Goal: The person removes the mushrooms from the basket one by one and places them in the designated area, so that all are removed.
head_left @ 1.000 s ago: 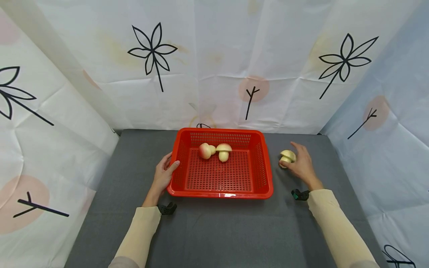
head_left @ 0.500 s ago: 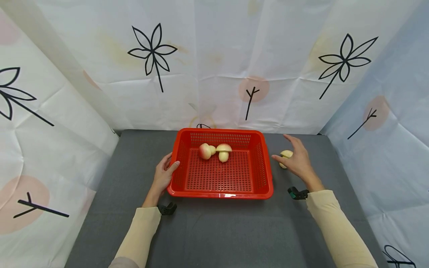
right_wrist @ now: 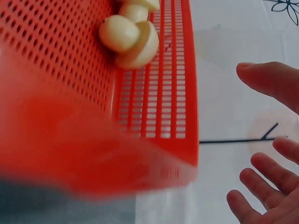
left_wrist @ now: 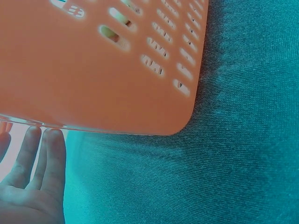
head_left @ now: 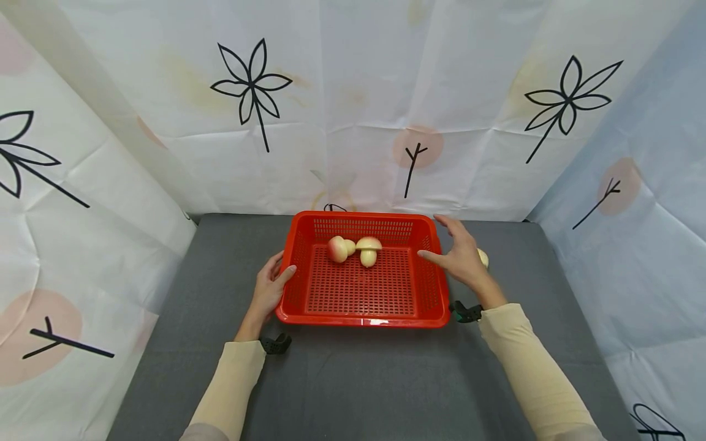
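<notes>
Cloth walls (head_left: pixel 358 171): white fabric on three sides, creased, printed with black line-drawn leaves and twigs plus some pinkish blobs
Table (head_left: pixel 364 386): plain dark grey, pushed right up to the back cloth
Red basket (head_left: pixel 361 321): shiny plastic, slotted sides and floor, near the far edge of the table, hasn't budged since the earlier frames
Right hand (head_left: pixel 463 257): fingers and thumb spread wide, holding nothing, over the basket's right rim; half a second ago it was over by the third mushroom
Left hand (head_left: pixel 268 291): grips the basket's left rim, thumb on top, same as before
Right mushroom (head_left: pixel 368 251): in the basket, pinkish cap, pale stem towards the person
Left mushroom (head_left: pixel 339 248): beside it, touching, tipped over, reddish cap
Third mushroom (head_left: pixel 483 258): pale, still on the table, mostly hidden behind the right hand
</notes>
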Demonstrator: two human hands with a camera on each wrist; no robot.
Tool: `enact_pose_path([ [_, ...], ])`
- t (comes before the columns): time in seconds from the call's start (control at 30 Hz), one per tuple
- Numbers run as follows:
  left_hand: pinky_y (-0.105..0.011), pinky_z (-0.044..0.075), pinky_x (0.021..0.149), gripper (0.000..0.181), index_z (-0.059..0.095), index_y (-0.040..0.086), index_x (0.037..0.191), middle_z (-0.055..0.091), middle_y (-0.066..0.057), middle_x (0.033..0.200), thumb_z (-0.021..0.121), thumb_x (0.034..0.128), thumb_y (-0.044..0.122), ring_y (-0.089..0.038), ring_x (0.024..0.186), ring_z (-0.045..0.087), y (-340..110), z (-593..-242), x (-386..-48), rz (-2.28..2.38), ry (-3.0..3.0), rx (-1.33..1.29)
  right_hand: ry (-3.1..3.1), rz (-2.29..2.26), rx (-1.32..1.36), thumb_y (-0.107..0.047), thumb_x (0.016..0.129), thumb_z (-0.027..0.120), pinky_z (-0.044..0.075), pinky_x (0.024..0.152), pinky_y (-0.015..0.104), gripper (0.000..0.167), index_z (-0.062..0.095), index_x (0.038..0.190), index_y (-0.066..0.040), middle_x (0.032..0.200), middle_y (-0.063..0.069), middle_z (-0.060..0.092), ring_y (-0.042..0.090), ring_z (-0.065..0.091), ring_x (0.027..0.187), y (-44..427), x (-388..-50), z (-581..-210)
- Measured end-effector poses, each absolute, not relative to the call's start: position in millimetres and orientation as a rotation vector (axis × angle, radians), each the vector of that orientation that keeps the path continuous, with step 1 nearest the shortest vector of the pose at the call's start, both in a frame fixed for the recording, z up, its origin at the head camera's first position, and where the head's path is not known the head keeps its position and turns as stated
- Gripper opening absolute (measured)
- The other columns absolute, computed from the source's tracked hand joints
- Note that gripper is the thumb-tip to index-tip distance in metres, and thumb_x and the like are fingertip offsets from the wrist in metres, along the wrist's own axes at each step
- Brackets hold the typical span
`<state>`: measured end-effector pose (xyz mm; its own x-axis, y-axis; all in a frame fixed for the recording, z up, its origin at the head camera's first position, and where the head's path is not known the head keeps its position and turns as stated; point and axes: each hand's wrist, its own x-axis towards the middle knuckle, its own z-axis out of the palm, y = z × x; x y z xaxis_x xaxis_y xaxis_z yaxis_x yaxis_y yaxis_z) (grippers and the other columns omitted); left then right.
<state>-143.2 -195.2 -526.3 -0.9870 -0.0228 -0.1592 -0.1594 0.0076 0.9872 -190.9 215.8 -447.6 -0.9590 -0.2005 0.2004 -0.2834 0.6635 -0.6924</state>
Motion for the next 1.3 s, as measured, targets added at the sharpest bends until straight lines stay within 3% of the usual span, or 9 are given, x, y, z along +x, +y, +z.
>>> enact_pose_path([
  [0.17, -0.054, 0.052, 0.098, 0.060, 0.036, 0.012, 0.157, 0.048, -0.017, 0.151, 0.062, 0.1031, 0.017, -0.040, 0.129, 0.055, -197.4, -538.3, -147.0, 2.141, 2.159, -0.213, -2.788, 1.212, 0.444, -0.021, 0.082, 0.087, 0.037, 0.108, 0.064, 0.085, 0.042, 0.152, -0.006, 0.152, 0.020, 0.043, 0.043, 0.042, 0.136, 196.8, -196.6, -450.8],
  [0.47, -0.057, 0.050, 0.099, 0.060, 0.033, 0.008, 0.158, 0.046, -0.021, 0.151, 0.060, 0.1040, 0.014, -0.043, 0.130, 0.053, -197.7, -539.0, -147.5, 2.137, 2.161, -0.208, -2.851, 1.304, 0.484, -0.025, 0.084, 0.086, 0.037, 0.110, 0.061, 0.085, 0.041, 0.154, -0.012, 0.155, 0.015, 0.040, 0.038, 0.038, 0.142, 169.5, -207.7, -463.3],
  [0.83, -0.057, 0.050, 0.099, 0.060, 0.035, 0.011, 0.157, 0.047, -0.018, 0.150, 0.062, 0.1033, 0.016, -0.042, 0.129, 0.054, -196.0, -536.9, -145.3, 2.162, 2.154, -0.194, -2.905, 1.408, 0.489, -0.015, 0.081, 0.088, 0.034, 0.115, 0.056, 0.086, 0.041, 0.153, -0.007, 0.156, 0.016, 0.041, 0.035, 0.036, 0.144, 139.8, -220.7, -486.3],
  [1.13, -0.063, 0.046, 0.101, 0.060, 0.034, 0.002, 0.156, 0.046, -0.025, 0.149, 0.061, 0.1027, 0.009, -0.049, 0.130, 0.051, -193.5, -516.2, -140.0, 2.170, 2.131, -0.169, -2.967, 1.373, 0.541, -0.017, 0.081, 0.088, 0.035, 0.114, 0.056, 0.087, 0.042, 0.153, -0.007, 0.157, 0.016, 0.040, 0.035, 0.035, 0.145, 123.0, -226.3, -505.3],
  [1.3, -0.059, 0.048, 0.100, 0.061, 0.034, 0.002, 0.156, 0.047, -0.024, 0.149, 0.062, 0.1027, 0.012, -0.048, 0.129, 0.052, -191.3, -508.5, -136.4, 2.144, 2.163, -0.159, -2.983, 1.321, 0.582, -0.019, 0.080, 0.089, 0.033, 0.115, 0.057, 0.087, 0.043, 0.153, -0.006, 0.155, 0.017, 0.042, 0.036, 0.037, 0.143, 117.2, -228.9, -511.6],
])
